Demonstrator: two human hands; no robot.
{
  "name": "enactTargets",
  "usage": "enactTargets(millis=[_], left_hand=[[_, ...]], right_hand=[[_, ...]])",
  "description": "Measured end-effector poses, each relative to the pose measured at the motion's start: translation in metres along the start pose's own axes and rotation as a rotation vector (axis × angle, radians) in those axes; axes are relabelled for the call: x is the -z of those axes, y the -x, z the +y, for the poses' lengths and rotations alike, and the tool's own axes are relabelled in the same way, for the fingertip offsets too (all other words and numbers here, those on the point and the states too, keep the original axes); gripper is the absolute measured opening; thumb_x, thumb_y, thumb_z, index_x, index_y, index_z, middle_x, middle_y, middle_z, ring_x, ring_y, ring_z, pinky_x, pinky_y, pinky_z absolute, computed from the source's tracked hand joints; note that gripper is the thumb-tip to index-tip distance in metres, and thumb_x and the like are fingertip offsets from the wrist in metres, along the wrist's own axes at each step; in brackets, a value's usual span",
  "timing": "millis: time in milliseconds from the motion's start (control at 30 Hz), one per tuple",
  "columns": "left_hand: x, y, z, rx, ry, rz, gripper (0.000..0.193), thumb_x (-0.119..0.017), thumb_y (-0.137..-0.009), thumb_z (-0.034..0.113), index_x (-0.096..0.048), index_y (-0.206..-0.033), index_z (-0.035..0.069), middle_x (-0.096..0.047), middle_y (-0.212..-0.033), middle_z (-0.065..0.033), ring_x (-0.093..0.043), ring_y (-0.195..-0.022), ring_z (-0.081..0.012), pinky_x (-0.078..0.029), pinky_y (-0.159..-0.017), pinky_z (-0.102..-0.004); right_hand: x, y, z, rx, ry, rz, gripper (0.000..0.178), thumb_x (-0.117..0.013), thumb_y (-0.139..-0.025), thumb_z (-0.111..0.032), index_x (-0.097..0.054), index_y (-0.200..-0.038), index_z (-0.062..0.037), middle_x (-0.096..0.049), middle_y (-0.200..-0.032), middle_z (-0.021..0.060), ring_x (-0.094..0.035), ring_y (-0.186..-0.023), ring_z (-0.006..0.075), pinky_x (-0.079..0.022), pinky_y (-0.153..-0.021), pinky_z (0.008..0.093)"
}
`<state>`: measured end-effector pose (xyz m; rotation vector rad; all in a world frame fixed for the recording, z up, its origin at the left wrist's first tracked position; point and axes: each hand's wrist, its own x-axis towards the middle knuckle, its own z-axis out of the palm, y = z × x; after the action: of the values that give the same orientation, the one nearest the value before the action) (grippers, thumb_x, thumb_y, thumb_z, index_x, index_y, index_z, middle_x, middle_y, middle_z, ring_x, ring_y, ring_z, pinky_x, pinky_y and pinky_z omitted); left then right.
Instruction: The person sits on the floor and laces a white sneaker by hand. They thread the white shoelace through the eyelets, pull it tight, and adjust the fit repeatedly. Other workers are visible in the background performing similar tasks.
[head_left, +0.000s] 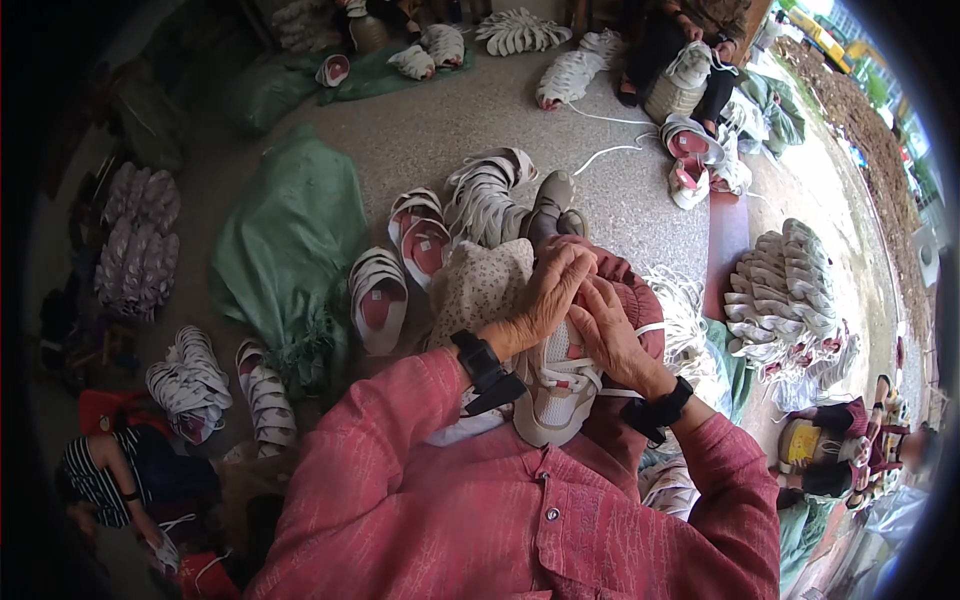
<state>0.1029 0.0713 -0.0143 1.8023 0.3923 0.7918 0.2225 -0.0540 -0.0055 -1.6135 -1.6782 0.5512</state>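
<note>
A beige and white sneaker (552, 395) rests on my lap with its toe toward me. My left hand (553, 295) is over the heel end of the shoe, its fingers closed and pressed together near the fingers of the other hand. From the right, my right hand (610, 335) bends over the shoe's upper, its fingers also closed. Whatever is between the fingertips is hidden. White lace crosses the sneaker's front, and a loose lace end (650, 328) lies across my right leg. A patterned cloth (480, 290) covers my left leg.
Two sneakers with red insoles (378, 300) stand at my left, beside a green sack (290, 230). A row of nested shoe uppers (485, 195) lies ahead. White laces (680, 310) and a pile of uppers (785, 290) are at right. Other people work around me.
</note>
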Motion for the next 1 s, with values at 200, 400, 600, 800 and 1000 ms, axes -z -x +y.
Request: enactTargets(millis=[200,400,600,800,1000], left_hand=[[-0.017,-0.008,-0.001,-0.156,-0.237,0.019,0.027,-0.049,-0.103,0.022,-0.061,-0.105,-0.002,-0.059,-0.105,-0.0162,-0.054,-0.106,-0.0329,-0.043,-0.096,-0.0405],[-0.009,-0.006,-0.007,0.025,-0.094,0.022,0.023,-0.059,-0.098,0.02,-0.063,-0.1,-0.002,-0.059,-0.106,-0.0117,-0.057,-0.103,-0.0249,-0.046,-0.089,-0.0357],[0.032,-0.004,-0.006,0.002,-0.211,-0.265,0.023,-0.071,-0.09,0.026,-0.072,-0.093,0.002,-0.059,-0.11,-0.0092,-0.057,-0.104,-0.0218,-0.047,-0.089,-0.0338],[0.04,-0.012,0.01,0.001,-0.25,-0.402,0.024,-0.079,-0.082,0.026,-0.073,-0.093,0.005,-0.056,-0.118,-0.0088,-0.054,-0.113,-0.0238,-0.043,-0.098,-0.0361],[0.033,-0.016,0.02,0.075,-0.196,-0.475,0.024,-0.081,-0.078,0.02,-0.071,-0.094,0.006,-0.054,-0.124,-0.0095,-0.052,-0.118,-0.0248,-0.042,-0.1,-0.0358]], right_hand=[[-0.001,0.005,0.01,-0.087,0.018,-0.016,0.052,-0.046,-0.105,-0.03,-0.034,-0.148,-0.0027,-0.036,-0.145,0.0252,-0.037,-0.135,0.0444,-0.033,-0.113,0.0447],[0.009,0.003,0.014,-0.135,-0.107,-0.071,0.058,-0.046,-0.106,-0.029,-0.026,-0.153,-0.0034,-0.034,-0.147,0.0241,-0.037,-0.137,0.0392,-0.033,-0.114,0.042],[0.01,0.0,0.014,-0.171,-0.193,-0.1,0.069,-0.05,-0.105,-0.03,-0.014,-0.158,-0.0047,-0.032,-0.151,0.0244,-0.035,-0.141,0.0373,-0.032,-0.115,0.0408],[0.016,0.002,0.014,-0.124,-0.171,-0.086,0.07,-0.047,-0.106,-0.032,-0.013,-0.157,-0.0003,-0.035,-0.149,0.026,-0.039,-0.138,0.0386,-0.034,-0.113,0.0416],[0.018,0.011,0.017,-0.106,-0.151,-0.035,0.071,-0.045,-0.106,-0.037,-0.014,-0.156,0.0039,-0.036,-0.146,0.0291,-0.041,-0.135,0.0411,-0.035,-0.112,0.0437]])
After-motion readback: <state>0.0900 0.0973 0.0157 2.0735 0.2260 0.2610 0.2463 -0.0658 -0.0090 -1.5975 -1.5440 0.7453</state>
